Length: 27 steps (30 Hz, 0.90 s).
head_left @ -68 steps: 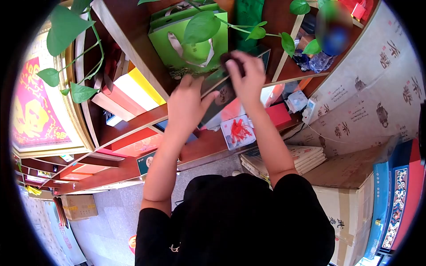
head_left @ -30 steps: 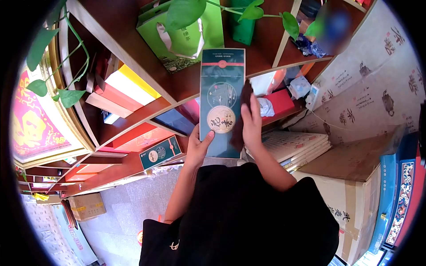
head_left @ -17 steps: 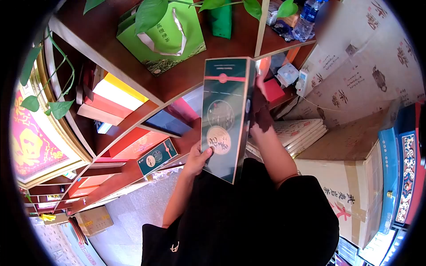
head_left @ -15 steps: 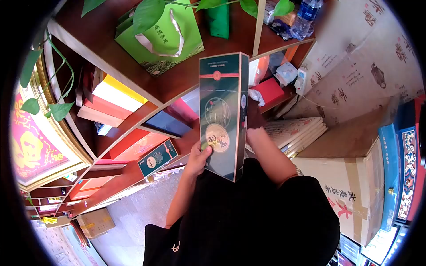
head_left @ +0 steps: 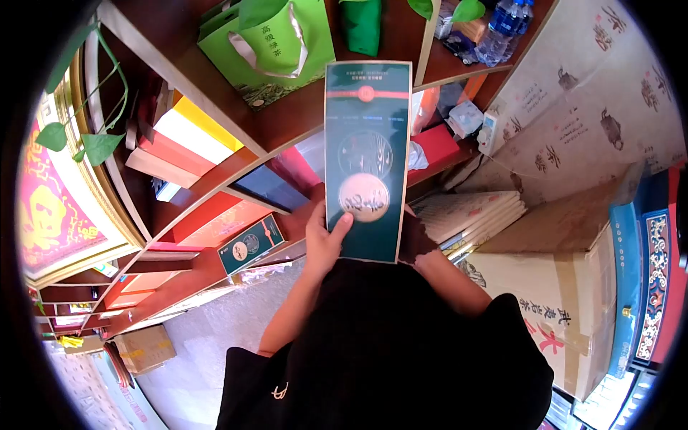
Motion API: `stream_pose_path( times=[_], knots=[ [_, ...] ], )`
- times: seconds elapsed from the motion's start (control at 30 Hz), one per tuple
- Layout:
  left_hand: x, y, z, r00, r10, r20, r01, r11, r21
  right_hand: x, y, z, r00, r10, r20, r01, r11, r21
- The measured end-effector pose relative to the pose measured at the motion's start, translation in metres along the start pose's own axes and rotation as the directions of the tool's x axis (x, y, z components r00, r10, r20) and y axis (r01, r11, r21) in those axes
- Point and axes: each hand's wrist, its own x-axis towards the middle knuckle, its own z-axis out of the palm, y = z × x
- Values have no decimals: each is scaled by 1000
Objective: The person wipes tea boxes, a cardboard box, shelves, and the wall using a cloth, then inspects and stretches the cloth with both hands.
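Note:
A long dark green box [head_left: 368, 129] with a pink band and a round pale label stands nearly upright before my chest. My left hand [head_left: 327, 235] grips its lower left side, thumb on the front face near the label. My right hand [head_left: 427, 262] is behind the lower right edge, where the box and a dark brown cloth [head_left: 416, 239] hide its fingers. A similar green box [head_left: 251, 244] lies on the lower shelf to the left.
Wooden shelving [head_left: 287, 129] holds a green gift bag [head_left: 276, 46], a green pouch [head_left: 362, 27], water bottles [head_left: 502, 32] and a red box [head_left: 435, 147]. Plant leaves [head_left: 100, 147] hang at left. Flat packs [head_left: 469, 215] and a large carton [head_left: 545, 308] stand at right.
The green box came out from the shelf area, tilted to show its side, and now faces me flat. My right hand and the brown cloth moved from its right side to behind it.

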Motion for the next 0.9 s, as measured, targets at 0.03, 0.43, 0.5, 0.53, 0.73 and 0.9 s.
stream_pose_path(
  times=[0.03,0.43,0.5,0.53,0.73,0.9],
  knots=[
    [7,6,-1,999,38,-6,-37,998,50,-2,2,3,999,-46,-4,45,989,-140],
    [93,97,-22,851,514,106,-456,626,633,-26,-42,-2,998,47,-31,-45,996,79],
    [104,117,-27,821,541,179,-489,506,710,-17,-46,-30,993,-60,-101,74,987,144],
    [105,131,-28,814,538,217,-484,423,766,-15,-48,-32,962,-136,-238,170,977,128],
    [135,164,-30,822,458,338,-492,273,826,-5,-39,-83,936,-142,-323,221,949,224],
    [157,173,-30,870,323,373,-454,229,861,-2,-34,-94,938,-113,-329,195,953,230]
  ],
)
